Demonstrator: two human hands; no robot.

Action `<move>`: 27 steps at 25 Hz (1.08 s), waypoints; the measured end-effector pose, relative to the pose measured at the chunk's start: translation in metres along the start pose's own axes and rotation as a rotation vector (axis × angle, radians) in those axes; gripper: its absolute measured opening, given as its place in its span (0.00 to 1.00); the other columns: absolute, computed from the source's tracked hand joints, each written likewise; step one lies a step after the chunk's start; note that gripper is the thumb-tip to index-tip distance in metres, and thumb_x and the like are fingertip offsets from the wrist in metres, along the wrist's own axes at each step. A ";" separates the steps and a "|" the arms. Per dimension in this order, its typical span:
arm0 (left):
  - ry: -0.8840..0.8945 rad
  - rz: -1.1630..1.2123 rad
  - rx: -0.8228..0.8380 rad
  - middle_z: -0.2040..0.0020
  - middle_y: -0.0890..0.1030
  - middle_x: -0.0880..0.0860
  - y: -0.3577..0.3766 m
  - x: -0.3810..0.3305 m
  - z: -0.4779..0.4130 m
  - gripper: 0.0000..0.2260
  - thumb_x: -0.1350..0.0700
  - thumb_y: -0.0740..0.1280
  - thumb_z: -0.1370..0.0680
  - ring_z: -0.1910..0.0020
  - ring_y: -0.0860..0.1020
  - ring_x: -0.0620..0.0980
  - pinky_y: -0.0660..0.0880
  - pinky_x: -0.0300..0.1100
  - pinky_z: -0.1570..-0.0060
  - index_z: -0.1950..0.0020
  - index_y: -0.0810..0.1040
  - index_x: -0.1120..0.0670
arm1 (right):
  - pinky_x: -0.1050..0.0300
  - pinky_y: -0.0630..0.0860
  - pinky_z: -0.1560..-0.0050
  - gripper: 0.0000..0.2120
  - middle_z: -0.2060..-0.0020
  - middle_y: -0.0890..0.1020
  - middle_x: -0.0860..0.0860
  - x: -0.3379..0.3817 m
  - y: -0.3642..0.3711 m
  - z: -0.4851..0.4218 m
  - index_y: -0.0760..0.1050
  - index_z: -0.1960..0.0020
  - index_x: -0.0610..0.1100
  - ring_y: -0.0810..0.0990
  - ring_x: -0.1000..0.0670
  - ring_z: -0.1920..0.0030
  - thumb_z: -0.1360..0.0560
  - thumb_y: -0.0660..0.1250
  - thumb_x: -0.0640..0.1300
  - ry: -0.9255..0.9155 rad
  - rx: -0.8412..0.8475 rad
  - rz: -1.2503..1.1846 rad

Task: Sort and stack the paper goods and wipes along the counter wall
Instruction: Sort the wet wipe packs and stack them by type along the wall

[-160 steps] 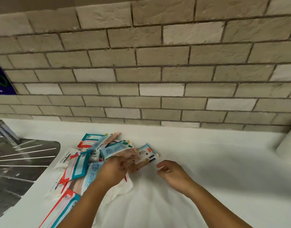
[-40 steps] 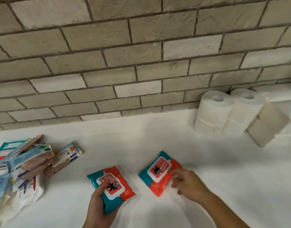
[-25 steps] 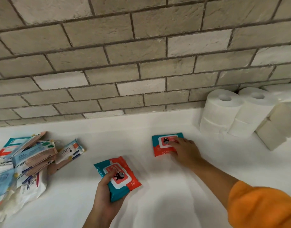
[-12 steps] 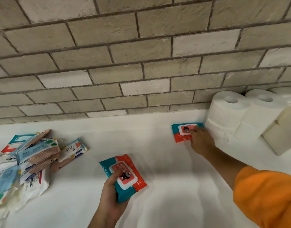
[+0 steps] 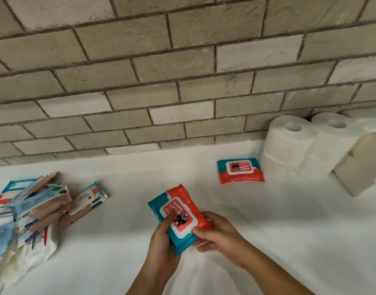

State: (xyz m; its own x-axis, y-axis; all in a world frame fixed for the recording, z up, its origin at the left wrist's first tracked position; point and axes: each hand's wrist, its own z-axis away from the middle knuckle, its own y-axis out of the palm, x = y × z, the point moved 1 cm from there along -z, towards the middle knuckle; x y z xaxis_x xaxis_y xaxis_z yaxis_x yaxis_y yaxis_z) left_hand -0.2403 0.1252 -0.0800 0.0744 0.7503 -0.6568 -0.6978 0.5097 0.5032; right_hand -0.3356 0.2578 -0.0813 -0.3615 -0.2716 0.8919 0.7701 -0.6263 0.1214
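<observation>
Hands meet on one red-and-teal wipes pack, held just above the white counter. The left hand wraps its lower end, thumb on the lid; the right hand pinches the corner, probably to turn it flat for stacking. Far ahead and to the right of the hands, a matching wipes pack lies flat, touching the stacked toilet paper rolls by the brick wall; it looks like the base for a pile. Well left of the hands, a loose heap of mixed wipes packets is not yet sorted.
</observation>
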 end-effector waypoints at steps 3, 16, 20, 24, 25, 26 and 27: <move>0.068 -0.106 0.063 0.39 0.83 0.62 0.000 0.000 -0.007 0.21 0.52 0.68 0.23 0.40 0.82 0.64 0.77 0.59 0.38 0.31 0.75 0.55 | 0.49 0.84 0.46 0.16 0.50 0.87 0.49 -0.005 -0.002 0.000 0.78 0.38 0.49 0.87 0.46 0.52 0.24 0.75 0.47 0.029 -0.110 -0.094; 0.480 -1.788 0.035 0.37 0.77 0.41 0.003 -0.027 -0.073 0.22 0.35 0.64 0.25 0.37 0.74 0.46 0.73 0.47 0.38 0.32 0.74 0.40 | 0.52 0.83 0.52 0.06 0.54 0.85 0.52 -0.022 -0.009 -0.033 0.81 0.51 0.50 0.82 0.54 0.59 0.24 0.65 0.48 0.037 -0.169 0.473; 0.694 -2.194 -0.047 0.33 0.75 0.47 0.006 -0.007 -0.073 0.28 0.32 0.58 0.23 0.36 0.72 0.52 0.68 0.50 0.41 0.26 0.69 0.41 | 0.51 0.76 0.34 0.16 0.36 0.78 0.54 -0.018 -0.064 -0.055 0.76 0.34 0.54 0.75 0.50 0.35 0.21 0.64 0.54 -0.131 -0.572 0.996; 0.653 -2.205 -0.170 0.27 0.68 0.53 0.019 -0.004 -0.102 0.26 0.44 0.61 0.17 0.30 0.68 0.56 0.69 0.53 0.33 0.20 0.59 0.44 | 0.42 0.72 0.31 0.30 0.25 0.69 0.47 -0.016 -0.112 -0.080 0.64 0.22 0.53 0.68 0.41 0.26 0.22 0.66 0.55 -0.167 -0.785 1.224; 0.610 -2.219 -0.172 0.25 0.65 0.53 0.024 -0.004 -0.109 0.28 0.48 0.63 0.17 0.28 0.66 0.56 0.69 0.55 0.31 0.19 0.57 0.45 | 0.40 0.73 0.32 0.30 0.25 0.70 0.46 -0.017 -0.120 -0.085 0.65 0.22 0.53 0.69 0.40 0.26 0.23 0.67 0.55 -0.164 -0.787 1.238; 0.589 -2.217 -0.163 0.23 0.62 0.53 0.030 -0.005 -0.116 0.30 0.51 0.65 0.18 0.25 0.64 0.56 0.69 0.56 0.30 0.19 0.55 0.46 | 0.39 0.72 0.32 0.30 0.25 0.70 0.46 -0.018 -0.125 -0.090 0.65 0.23 0.53 0.69 0.40 0.26 0.23 0.67 0.56 -0.147 -0.783 1.249; 0.587 -2.201 -0.140 0.21 0.60 0.52 0.036 -0.006 -0.123 0.31 0.53 0.66 0.18 0.23 0.61 0.55 0.69 0.56 0.29 0.19 0.54 0.47 | 0.38 0.71 0.31 0.30 0.25 0.70 0.47 -0.018 -0.130 -0.093 0.65 0.23 0.53 0.69 0.40 0.25 0.22 0.66 0.56 -0.128 -0.774 1.257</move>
State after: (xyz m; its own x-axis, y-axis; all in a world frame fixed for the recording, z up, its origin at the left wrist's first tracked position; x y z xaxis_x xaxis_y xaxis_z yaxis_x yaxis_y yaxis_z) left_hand -0.3537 0.0875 -0.1269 0.4107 -0.9117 -0.0098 0.1066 0.0587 -0.9926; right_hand -0.4781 0.2760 -0.1539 0.3931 -0.8789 0.2702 0.0559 -0.2704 -0.9611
